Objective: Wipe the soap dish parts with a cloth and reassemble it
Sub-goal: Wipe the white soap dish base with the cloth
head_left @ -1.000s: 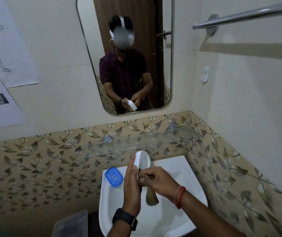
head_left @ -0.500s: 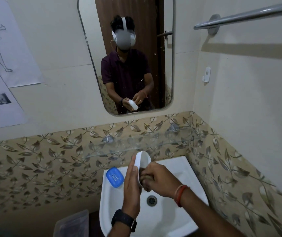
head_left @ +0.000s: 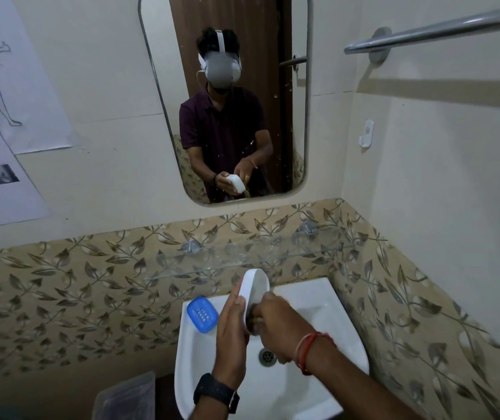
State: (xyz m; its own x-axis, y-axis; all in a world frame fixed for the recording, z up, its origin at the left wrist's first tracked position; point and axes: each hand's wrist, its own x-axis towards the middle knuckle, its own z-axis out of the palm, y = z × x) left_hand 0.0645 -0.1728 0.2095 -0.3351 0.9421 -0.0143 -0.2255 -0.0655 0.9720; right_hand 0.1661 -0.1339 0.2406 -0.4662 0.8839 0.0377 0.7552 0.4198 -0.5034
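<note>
My left hand (head_left: 233, 328) holds the white soap dish base (head_left: 254, 286) upright on its edge over the sink, its hollow side turned to the right. My right hand (head_left: 276, 325) presses into that hollow, fingers closed on a dark cloth (head_left: 253, 318) of which only a small patch shows. The blue slotted insert (head_left: 202, 313) of the dish lies flat on the sink's back left rim, apart from both hands.
The white sink (head_left: 333, 338) has a metal drain (head_left: 266, 356) below my hands. A glass shelf (head_left: 242, 262) runs along the leaf-patterned tiles behind. A mirror (head_left: 227, 86) hangs above, a towel bar (head_left: 436, 28) upper right, and a translucent bin (head_left: 127, 398) lower left.
My right hand has shifted lower inside the white base, and the dangling end of the cloth seen one second ago no longer hangs over the drain. The blue insert has not moved.
</note>
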